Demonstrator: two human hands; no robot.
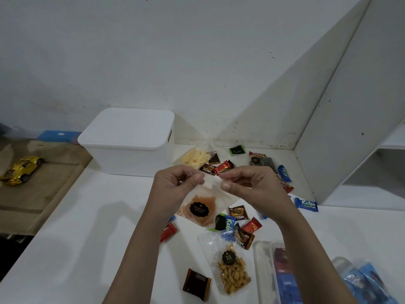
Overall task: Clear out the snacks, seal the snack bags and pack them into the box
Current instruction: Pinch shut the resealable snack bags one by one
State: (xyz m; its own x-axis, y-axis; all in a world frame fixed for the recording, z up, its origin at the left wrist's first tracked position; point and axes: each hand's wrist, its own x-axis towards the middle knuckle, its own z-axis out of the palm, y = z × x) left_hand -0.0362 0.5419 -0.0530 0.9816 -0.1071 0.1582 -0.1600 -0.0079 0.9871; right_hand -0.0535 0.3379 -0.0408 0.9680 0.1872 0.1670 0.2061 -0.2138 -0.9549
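Left hand (175,183) and right hand (245,183) each pinch the top edge of a crinkly clear snack bag (202,207) of orange chips, held above the white table (87,238). Lidded white box (129,139) at 11 o'clock; bare tabletop at 8. Clear tray (263,270) at 5, cut off.

Both hands, left (175,185) and right (245,183), pinching the orange snack bag's (202,208) top above the table (87,238).
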